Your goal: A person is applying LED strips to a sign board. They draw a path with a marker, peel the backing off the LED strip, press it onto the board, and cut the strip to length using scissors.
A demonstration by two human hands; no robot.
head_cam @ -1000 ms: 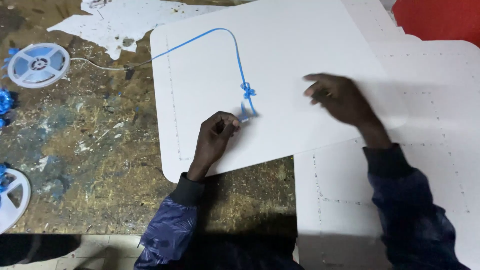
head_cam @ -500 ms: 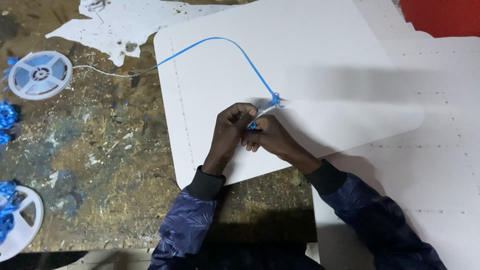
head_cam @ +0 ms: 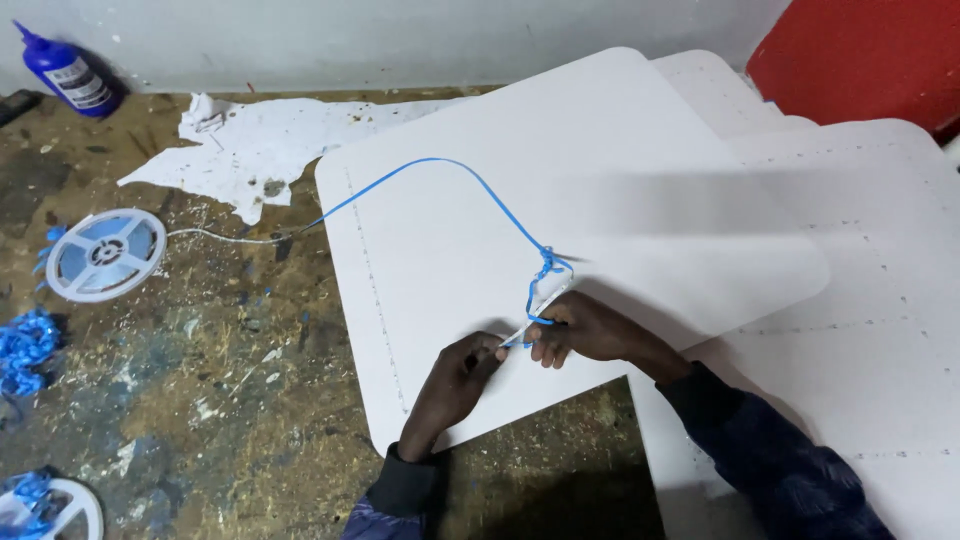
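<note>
- Your left hand (head_cam: 455, 385) and right hand (head_cam: 585, 335) meet on the near part of the white board (head_cam: 640, 190), both pinching the blue strip (head_cam: 480, 185) beside its knot.
- The strip runs far-left to a white reel (head_cam: 105, 255).
- A capped blue bottle (head_cam: 65, 75) lies far left; contents hidden.

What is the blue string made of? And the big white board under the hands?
The blue strip looks like thin, flat plastic tape, slightly glossy; it curves stiffly and kinks near the hands, so perhaps backing film rather than string. The white board looks like matte plastic or foam sheet, smooth, with rounded corners and dotted lines; which one is hard to tell.
</note>
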